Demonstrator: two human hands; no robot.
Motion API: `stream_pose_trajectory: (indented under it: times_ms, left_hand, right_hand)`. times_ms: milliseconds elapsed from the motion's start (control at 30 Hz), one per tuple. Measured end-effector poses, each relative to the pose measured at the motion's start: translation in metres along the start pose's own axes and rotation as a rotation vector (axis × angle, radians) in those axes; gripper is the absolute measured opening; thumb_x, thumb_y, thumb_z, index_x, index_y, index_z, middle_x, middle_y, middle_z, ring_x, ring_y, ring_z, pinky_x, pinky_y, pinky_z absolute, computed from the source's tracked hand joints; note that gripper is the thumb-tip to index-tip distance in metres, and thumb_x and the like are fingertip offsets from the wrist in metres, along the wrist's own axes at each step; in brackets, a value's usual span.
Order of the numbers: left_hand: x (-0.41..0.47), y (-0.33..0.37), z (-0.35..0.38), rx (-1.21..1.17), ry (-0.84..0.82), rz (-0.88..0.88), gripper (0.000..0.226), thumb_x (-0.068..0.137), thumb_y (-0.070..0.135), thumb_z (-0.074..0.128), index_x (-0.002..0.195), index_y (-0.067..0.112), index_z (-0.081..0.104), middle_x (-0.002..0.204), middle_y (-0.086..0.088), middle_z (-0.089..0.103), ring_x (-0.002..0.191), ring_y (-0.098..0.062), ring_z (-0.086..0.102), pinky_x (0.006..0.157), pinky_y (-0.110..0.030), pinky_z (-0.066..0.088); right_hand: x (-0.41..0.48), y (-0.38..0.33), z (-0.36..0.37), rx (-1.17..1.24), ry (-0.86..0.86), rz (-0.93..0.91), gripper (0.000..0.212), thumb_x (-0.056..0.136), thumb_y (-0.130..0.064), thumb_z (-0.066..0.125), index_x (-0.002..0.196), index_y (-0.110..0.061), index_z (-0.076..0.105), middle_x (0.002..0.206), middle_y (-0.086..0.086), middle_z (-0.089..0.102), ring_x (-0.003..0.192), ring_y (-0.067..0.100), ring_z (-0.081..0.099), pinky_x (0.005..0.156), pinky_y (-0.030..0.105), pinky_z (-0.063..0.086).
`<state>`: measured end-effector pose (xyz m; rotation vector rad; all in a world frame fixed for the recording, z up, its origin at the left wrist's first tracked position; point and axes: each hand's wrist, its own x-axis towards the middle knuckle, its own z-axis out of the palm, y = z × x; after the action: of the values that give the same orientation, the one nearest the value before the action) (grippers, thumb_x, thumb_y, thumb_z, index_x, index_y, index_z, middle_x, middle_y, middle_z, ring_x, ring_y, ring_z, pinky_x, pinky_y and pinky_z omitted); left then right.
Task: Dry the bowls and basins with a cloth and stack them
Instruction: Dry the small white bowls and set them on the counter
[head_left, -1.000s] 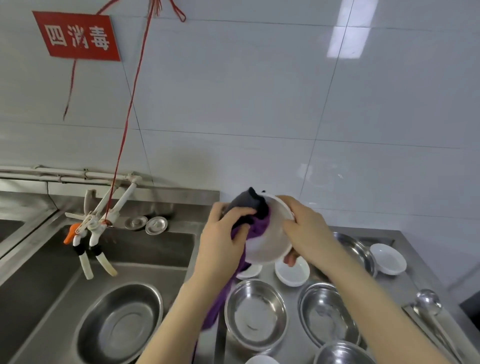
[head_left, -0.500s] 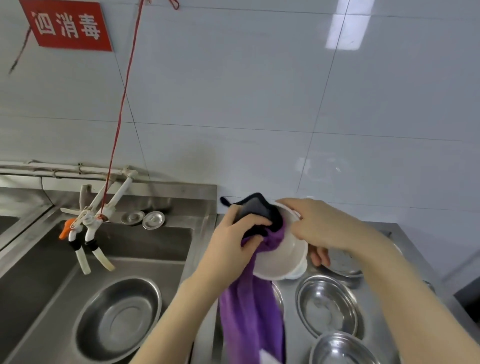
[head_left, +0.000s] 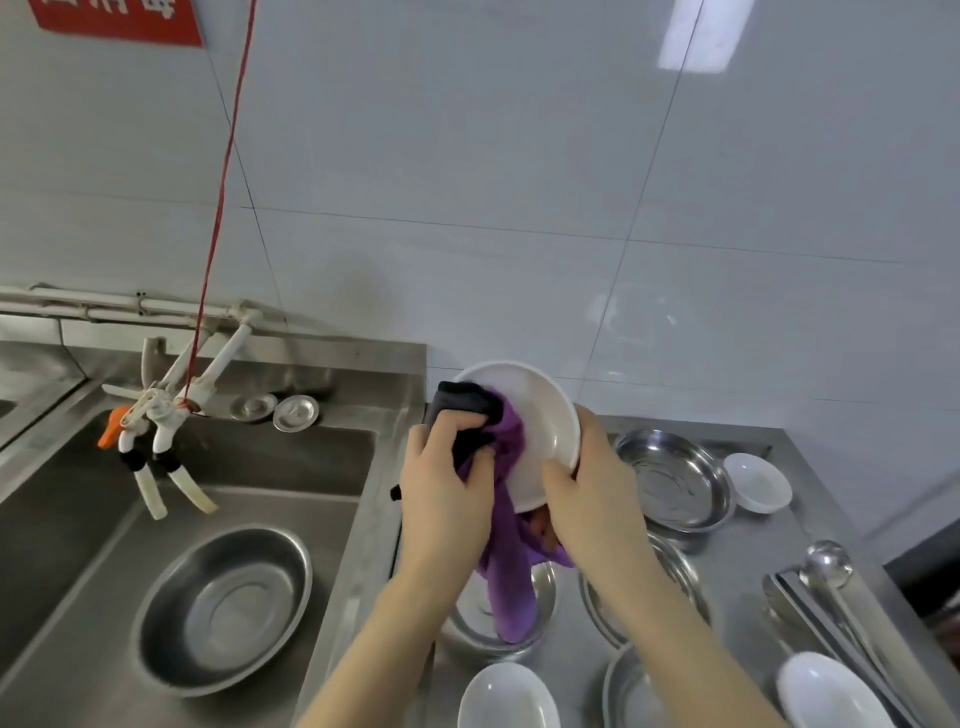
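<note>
White round ceramic bowl (head_left: 540, 431) is held tilted up above the stainless steel bench (head_left: 748, 597), opening toward the camera. Right hand (head_left: 592, 499) is closed on its lower right rim, thumb inside, fingers behind. Left hand (head_left: 447, 488) is clenched on a purple cloth with a dark grey patch (head_left: 498, 467) — bunched end pressed into the bowl's left inner wall, tail hanging down past the bowl bottom to a round steel basin (head_left: 540, 587) on the bench. More on the bench: steel basin (head_left: 670, 478) at right rear, small white dish (head_left: 758, 480) just beside it, 2 white bowls at the near edge (head_left: 509, 696) (head_left: 826, 691), steel ladle (head_left: 831, 571) at far right. Steel sink (head_left: 67, 519) to the left — 1 large steel basin (head_left: 223, 608) lying in it.
</note>
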<state>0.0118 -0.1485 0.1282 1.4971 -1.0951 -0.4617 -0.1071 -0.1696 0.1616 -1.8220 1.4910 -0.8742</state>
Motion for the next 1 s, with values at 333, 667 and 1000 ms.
stream_pose_trajectory:
  times_ms: [333, 667, 1000]
  left_hand:
    - [0.017, -0.014, -0.009, 0.310, -0.316, 0.299, 0.034, 0.088, 0.007, 0.060, 0.109, 0.033, 0.066, 0.108, 0.011, 0.050, 0.092, -0.006, 0.053, 0.078, -0.003, 0.036]
    - [-0.003, -0.015, 0.003, 0.148, -0.051, 0.044, 0.031, 0.089, 0.005, 0.059, 0.108, 0.029, 0.066, 0.100, 0.010, 0.054, 0.090, 0.017, 0.048, 0.074, 0.004, 0.033]
    - [0.015, -0.019, -0.008, 0.331, -0.363, 0.314, 0.035, 0.087, 0.003, 0.058, 0.109, 0.028, 0.067, 0.103, 0.008, 0.054, 0.089, -0.008, 0.053, 0.078, -0.008, 0.038]
  right_hand:
    - [0.035, -0.005, -0.059, -0.291, -0.416, -0.044, 0.052, 0.091, -0.004, 0.044, 0.128, -0.039, 0.055, 0.067, 0.003, 0.068, 0.039, 0.015, 0.061, 0.043, 0.029, 0.053]
    - [-0.012, 0.013, 0.004, 0.121, -0.051, 0.104, 0.054, 0.091, 0.003, 0.040, 0.136, -0.027, 0.038, 0.069, 0.003, 0.065, 0.047, 0.016, 0.063, 0.047, 0.026, 0.052]
    - [0.025, -0.005, -0.056, -0.301, -0.458, -0.028, 0.061, 0.095, -0.007, 0.039, 0.139, -0.049, 0.040, 0.087, 0.011, 0.073, 0.057, 0.022, 0.070, 0.058, 0.032, 0.059]
